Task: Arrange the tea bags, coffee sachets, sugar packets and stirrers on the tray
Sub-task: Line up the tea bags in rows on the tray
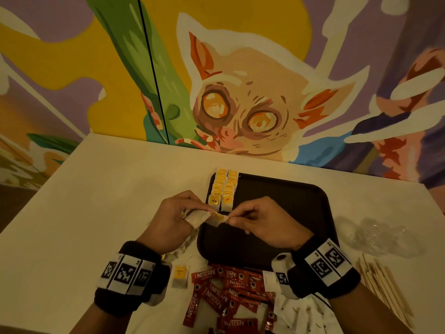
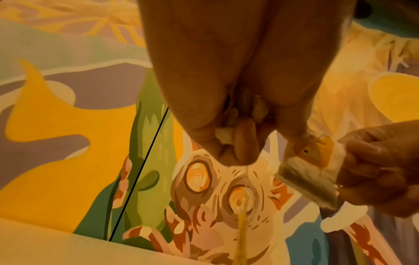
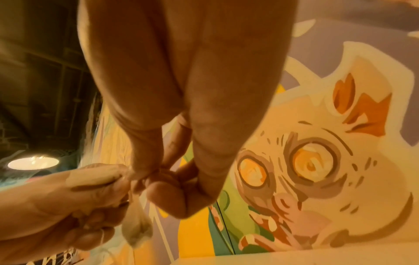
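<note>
So at this point both hands were up over the near-left corner of the black tray (image 1: 277, 189), working one tea bag (image 1: 218, 218) between them. The left hand (image 1: 177, 219) had its fingers curled round a small bunch of tea bags and was pinching one end of that bag, while the right hand (image 1: 261, 221) pinched its other end between thumb and forefinger, the rest of its fingers curled in. In the left wrist view the bag hung at a tilt with its yellow tag on top.

My take on doing this step well: pull the bag free slowly so the string doesn't drag the others out of the left hand, keep the tag folded flat on the face, then lay it at the near end of the rows (image 1: 223, 189) overlapping the last one, tag up, same way round.

Counts, as best I could tell:
- Tea bags on the tray: two rows along the left edge, roughly six or seven each, overlapped so hard to be exact
- One loose tea bag (image 1: 179, 276) on the table (image 1: 96, 213) near the left wrist, plus some under the left hand I couldn't count
- Coffee sachets (image 1: 231, 295): a red pile in front of the tray, ten or more, none placed yet
- Stirrers (image 1: 382, 290): a wooden bundle at the right, too stacked to count
- Sugar packets: couldn't make any out for sure

There was also some crumpled clear plastic (image 1: 382, 235) right of the tray
</note>
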### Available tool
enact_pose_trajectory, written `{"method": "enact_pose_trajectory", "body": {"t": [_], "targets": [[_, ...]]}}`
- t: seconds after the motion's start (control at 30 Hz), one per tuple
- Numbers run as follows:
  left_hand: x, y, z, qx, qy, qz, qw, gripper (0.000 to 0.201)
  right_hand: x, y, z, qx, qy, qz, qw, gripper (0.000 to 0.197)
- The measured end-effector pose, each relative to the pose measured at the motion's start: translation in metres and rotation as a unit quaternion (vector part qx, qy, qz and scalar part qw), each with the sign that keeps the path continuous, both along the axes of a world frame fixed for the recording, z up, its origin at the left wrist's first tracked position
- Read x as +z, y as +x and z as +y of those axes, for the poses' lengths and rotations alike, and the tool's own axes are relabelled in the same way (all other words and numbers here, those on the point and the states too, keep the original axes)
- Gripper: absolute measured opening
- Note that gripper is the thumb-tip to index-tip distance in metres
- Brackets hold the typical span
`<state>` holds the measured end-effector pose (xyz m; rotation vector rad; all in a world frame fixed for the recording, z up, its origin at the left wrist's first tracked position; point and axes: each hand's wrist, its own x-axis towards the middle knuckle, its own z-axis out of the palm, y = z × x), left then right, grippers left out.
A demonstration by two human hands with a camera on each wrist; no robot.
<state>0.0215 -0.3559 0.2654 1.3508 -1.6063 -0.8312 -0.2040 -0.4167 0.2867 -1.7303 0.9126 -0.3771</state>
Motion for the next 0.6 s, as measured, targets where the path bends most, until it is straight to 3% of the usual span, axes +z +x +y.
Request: {"method": "enact_pose_trajectory", "body": {"t": [0.17,0.33,0.47,0.6], "targets": [[-0.001,-0.001,-0.001,0.009,0.004,-0.026,1.000,0.020,0.011,-0.003,0.000,-0.008,-0.071,0.052,0.996,0.013],[-0.003,-0.007,-0.001,0.016,-0.012,-0.052,0.998,0.021,0.019,0.001,-0.001,0.003,-0.162,0.153,0.975,0.034],[-0.007,-0.010,-0.003,0.013,-0.028,-0.105,0.994,0.020,0.023,0.005,0.000,0.050,-0.226,0.210,0.950,0.020],[-0.008,-0.009,-0.003,-0.008,-0.040,-0.140,0.989,0.021,0.024,0.005,0.001,0.037,-0.235,0.177,0.955,0.013]]}}
